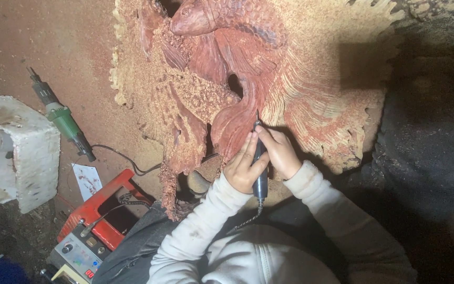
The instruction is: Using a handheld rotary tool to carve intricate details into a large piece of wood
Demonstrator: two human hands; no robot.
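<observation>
A large reddish wood carving of a fish lies in front of me, dusted with pale sawdust. Both hands grip a dark pen-shaped rotary handpiece whose tip touches the carved tail fin. My left hand wraps the tool from the left. My right hand holds it from the right, fingers near the tip. A flexible metal shaft runs from the handpiece down toward my body.
A green and black power tool lies to the left on the dusty surface, its cable trailing. A white foam block sits at far left. A red tool case and a control box with knobs stand at lower left.
</observation>
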